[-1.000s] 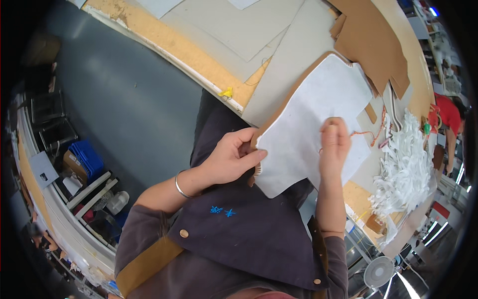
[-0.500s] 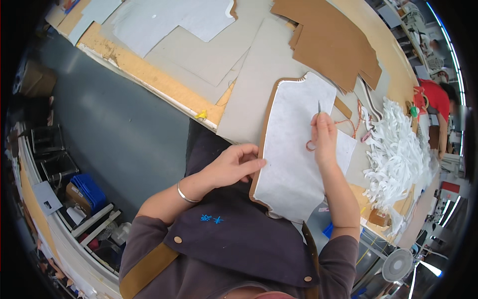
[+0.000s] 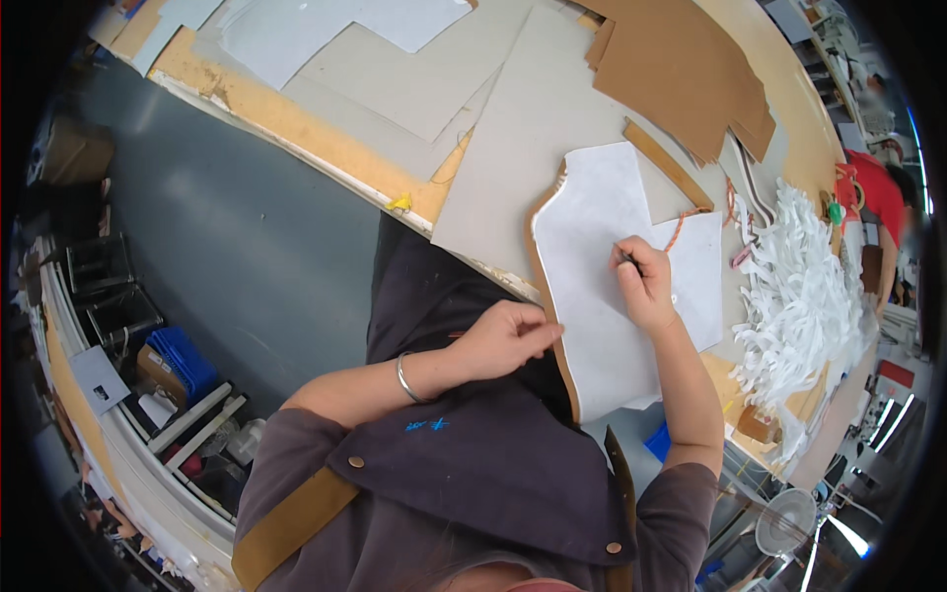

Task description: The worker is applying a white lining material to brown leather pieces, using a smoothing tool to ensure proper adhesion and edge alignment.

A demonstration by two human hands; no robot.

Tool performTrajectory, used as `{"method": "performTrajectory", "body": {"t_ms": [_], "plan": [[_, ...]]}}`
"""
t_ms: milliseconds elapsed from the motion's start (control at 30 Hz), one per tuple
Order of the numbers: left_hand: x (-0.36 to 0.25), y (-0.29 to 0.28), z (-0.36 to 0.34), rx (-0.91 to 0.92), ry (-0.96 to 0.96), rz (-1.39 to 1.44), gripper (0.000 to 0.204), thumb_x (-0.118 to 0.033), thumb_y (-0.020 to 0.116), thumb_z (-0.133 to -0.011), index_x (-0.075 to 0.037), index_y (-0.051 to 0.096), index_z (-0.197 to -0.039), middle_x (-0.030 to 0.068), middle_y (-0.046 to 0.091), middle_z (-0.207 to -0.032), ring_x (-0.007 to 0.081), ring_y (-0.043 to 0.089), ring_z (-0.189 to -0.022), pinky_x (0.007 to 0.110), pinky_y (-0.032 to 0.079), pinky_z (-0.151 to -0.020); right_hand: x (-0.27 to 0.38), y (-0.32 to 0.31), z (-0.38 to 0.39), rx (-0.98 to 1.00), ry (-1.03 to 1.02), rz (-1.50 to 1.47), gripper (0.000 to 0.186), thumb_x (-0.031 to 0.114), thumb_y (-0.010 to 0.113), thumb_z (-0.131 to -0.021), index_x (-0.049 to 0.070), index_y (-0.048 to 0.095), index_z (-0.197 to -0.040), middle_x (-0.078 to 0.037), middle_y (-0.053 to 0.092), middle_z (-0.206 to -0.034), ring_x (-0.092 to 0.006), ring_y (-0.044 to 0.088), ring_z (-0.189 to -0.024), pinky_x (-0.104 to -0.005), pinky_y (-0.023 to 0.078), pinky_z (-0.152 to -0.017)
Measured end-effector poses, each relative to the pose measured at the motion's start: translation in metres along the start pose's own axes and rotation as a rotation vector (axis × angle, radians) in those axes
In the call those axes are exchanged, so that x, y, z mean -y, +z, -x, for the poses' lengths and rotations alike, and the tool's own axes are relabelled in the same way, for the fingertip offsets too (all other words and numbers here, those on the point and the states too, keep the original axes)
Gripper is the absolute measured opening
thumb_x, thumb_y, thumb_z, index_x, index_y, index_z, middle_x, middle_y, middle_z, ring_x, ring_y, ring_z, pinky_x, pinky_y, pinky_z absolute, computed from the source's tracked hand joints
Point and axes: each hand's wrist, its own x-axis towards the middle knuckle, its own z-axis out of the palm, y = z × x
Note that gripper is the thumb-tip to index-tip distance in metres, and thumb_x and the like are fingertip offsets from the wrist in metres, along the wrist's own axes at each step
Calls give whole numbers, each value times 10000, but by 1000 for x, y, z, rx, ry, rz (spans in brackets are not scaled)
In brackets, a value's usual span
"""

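Note:
A brown leather-like panel with white backing (image 3: 597, 222) lies over the table's near edge, its long left side folded over into a brown rim. My left hand (image 3: 508, 340) is closed, thumb and forefinger pinching that rim near the panel's lower left. Above the white backing, my right hand (image 3: 646, 286) is closed round small pointed scissors (image 3: 628, 259). Only a dark bit of the scissors shows; the fingers hide the rest. An orange twisted cord (image 3: 677, 233) lies just beyond this hand.
Brown cut panels (image 3: 681, 74) are stacked at the far right, with a tan strip (image 3: 669, 166) nearer. White ribbon-like strips (image 3: 794, 296) heap up at right. White pieces (image 3: 296, 35) lie at far left. A person in red (image 3: 876, 197) works beyond the table.
The panel has turned and shifted a little to the right. My right hand has come down nearer, and the scissors' blade no longer points up in view. My left hand has moved slightly right.

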Motion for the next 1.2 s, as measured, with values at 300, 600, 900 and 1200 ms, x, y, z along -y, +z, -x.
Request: {"method": "performTrajectory", "body": {"t_ms": [300,600,900,1200], "plan": [[0,-16,16,-293,139,244,227,-230,642,-954,-9,661,-1001,1,663,-854,46,580,-707,199,478,-611,34,24,-7,230,-104,370,223,231,749,-777,61,635,-866,-73,637,-693,-255,620,-581,-340,468,-506],[-20,-17,11,-364,149,221,234,-248,615,-976,-23,674,-1000,18,687,-825,64,641,-675,183,494,-573,25,30,7,140,-185,144,262,269,738,-792,38,630,-855,-83,616,-658,-261,591,-534,-333,454,-484],[-10,-11,19,-402,207,175,183,-167,635,-956,12,672,-962,11,670,-787,52,612,-671,192,484,-586,32,34,-7,102,-195,274,269,292,762,-775,71,618,-823,-47,620,-659,-242,583,-530,-332,428,-463],[4,-15,18,-415,271,198,158,-122,665,-928,-8,665,-1037,-9,663,-835,36,599,-687,180,478,-578,34,35,-18,228,-279,509,296,349,753,-778,94,603,-784,-34,568,-606,-237,552,-500,-350,404,-446]]}}
